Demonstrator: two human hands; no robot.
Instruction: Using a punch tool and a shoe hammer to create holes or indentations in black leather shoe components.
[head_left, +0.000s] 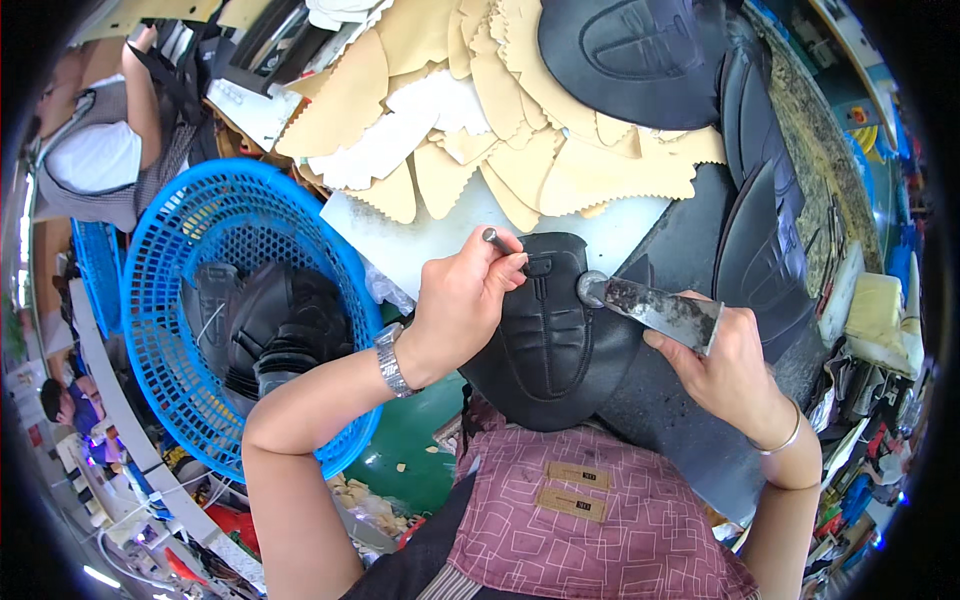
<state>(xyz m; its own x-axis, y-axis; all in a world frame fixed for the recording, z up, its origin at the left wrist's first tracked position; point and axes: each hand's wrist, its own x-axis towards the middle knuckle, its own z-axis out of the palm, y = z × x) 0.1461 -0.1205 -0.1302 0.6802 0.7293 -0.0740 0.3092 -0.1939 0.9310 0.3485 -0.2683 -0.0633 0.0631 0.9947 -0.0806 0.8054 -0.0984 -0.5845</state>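
A black leather shoe upper piece (545, 340) with stitched seams lies in front of me at the near edge of the work surface. My left hand (455, 300) pinches a thin metal punch (491, 236) over the upper's left top part; the punch's lower tip is hidden behind my fingers. In my right hand (728, 368) is a hammer (655, 310) with a rounded face and a flat, worn metal body. Its round end sits close to the upper's right edge, apart from the punch. I cannot tell whether it touches the leather.
Tan zigzag-edged pieces (590, 175) pile up at the back. More black leather pieces (750, 150) are stacked along the right. A blue plastic basket (150, 330) with black uppers (275, 320) stands at my left. Another person (110, 150) sits at the far left.
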